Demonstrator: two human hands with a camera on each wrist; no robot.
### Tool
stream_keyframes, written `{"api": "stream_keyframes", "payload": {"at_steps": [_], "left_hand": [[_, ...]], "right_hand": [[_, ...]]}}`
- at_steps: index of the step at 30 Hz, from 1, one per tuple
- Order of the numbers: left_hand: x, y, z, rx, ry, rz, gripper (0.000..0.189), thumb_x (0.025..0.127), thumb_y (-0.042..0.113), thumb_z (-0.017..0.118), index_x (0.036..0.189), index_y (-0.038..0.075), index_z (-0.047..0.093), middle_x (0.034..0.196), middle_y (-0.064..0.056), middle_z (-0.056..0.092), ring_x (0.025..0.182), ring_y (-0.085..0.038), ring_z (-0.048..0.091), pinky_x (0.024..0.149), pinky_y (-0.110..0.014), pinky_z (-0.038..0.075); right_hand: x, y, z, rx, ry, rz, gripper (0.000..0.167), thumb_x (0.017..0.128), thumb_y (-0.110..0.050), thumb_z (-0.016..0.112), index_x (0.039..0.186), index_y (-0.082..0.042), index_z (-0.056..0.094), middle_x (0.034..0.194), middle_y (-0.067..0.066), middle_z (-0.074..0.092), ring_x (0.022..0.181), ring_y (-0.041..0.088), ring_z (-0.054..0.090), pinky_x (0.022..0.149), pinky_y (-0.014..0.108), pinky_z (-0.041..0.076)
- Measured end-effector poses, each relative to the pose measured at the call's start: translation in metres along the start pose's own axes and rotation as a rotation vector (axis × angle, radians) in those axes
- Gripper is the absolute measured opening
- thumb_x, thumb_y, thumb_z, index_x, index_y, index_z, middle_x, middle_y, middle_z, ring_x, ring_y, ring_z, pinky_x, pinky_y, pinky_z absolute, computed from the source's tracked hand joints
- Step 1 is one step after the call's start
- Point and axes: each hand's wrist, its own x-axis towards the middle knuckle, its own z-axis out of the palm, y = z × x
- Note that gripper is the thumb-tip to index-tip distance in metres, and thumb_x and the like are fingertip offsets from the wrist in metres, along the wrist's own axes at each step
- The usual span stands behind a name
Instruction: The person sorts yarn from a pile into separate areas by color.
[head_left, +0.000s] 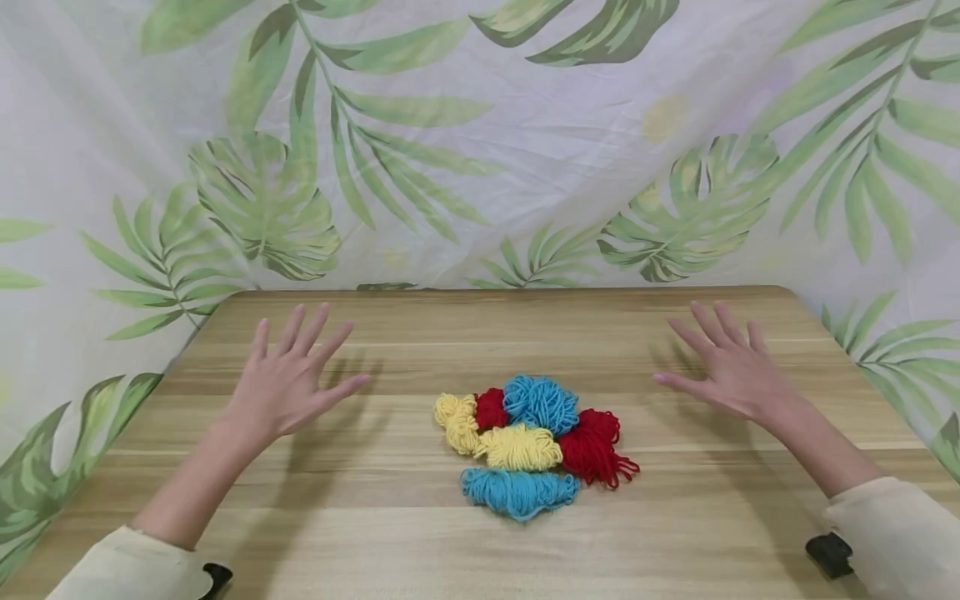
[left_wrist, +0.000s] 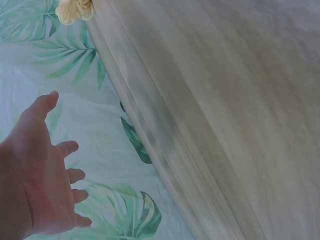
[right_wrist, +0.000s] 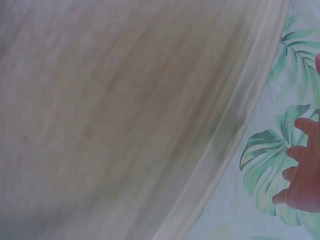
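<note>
Several small bundles of yarn lie clustered mid-table in the head view. A blue bundle (head_left: 540, 404) is at the back and a second blue bundle (head_left: 521, 493) at the front. Between them sits a yellow bundle (head_left: 519, 447), with another yellow bundle (head_left: 457, 423) at the left. One red bundle (head_left: 491, 410) is partly hidden; a larger red bundle (head_left: 598, 448) trails loose ends at the right. My left hand (head_left: 287, 379) hovers left of the yarn, fingers spread, holding nothing. On the other side my right hand (head_left: 731, 371) is likewise spread and holds nothing.
The wooden table (head_left: 405, 333) has rounded back corners. Behind it hangs a pale cloth (head_left: 540, 167) printed with green leaves. Light sleeves and dark wrist straps show near both lower corners of the head view.
</note>
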Motion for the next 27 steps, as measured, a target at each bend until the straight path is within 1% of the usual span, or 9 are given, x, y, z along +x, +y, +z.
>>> {"api": "stream_keyframes", "payload": {"at_steps": [9,16,21,27], "left_hand": [[0.007,0.016,-0.003,-0.034,-0.006,0.038,0.084,0.098,0.068,0.051,0.161,0.013,0.037,0.169,-0.023,0.02,0.156,-0.047,0.013,0.12,-0.073,0.006],[0.011,0.024,-0.002,-0.037,-0.011,0.064,0.083,0.099,0.066,0.051,0.161,0.013,0.038,0.169,-0.022,0.022,0.155,-0.046,0.015,0.121,-0.072,0.008],[0.013,0.029,-0.001,-0.048,-0.01,0.083,0.081,0.099,0.062,0.055,0.16,0.012,0.04,0.167,-0.022,0.026,0.155,-0.046,0.018,0.121,-0.071,0.01],[0.018,0.038,-0.002,-0.05,0.006,0.112,0.079,0.097,0.057,0.063,0.159,0.011,0.043,0.166,-0.022,0.031,0.153,-0.045,0.024,0.121,-0.069,0.015]], "right_hand": [[0.002,-0.008,-0.001,0.006,0.002,-0.024,0.091,0.094,-0.062,0.063,0.162,-0.008,0.034,0.169,0.026,0.018,0.155,0.05,0.007,0.115,0.079,0.01],[0.003,-0.013,0.0,0.018,0.011,-0.059,0.09,0.094,-0.061,0.065,0.161,-0.007,0.036,0.167,0.028,0.021,0.154,0.052,0.013,0.115,0.078,0.012],[0.003,-0.017,0.001,0.022,0.027,-0.087,0.088,0.094,-0.06,0.066,0.16,-0.008,0.038,0.166,0.028,0.025,0.152,0.052,0.019,0.115,0.077,0.017],[0.002,-0.024,0.0,0.017,0.044,-0.122,0.085,0.094,-0.057,0.067,0.158,-0.007,0.041,0.164,0.027,0.031,0.149,0.051,0.027,0.115,0.073,0.026]]}}
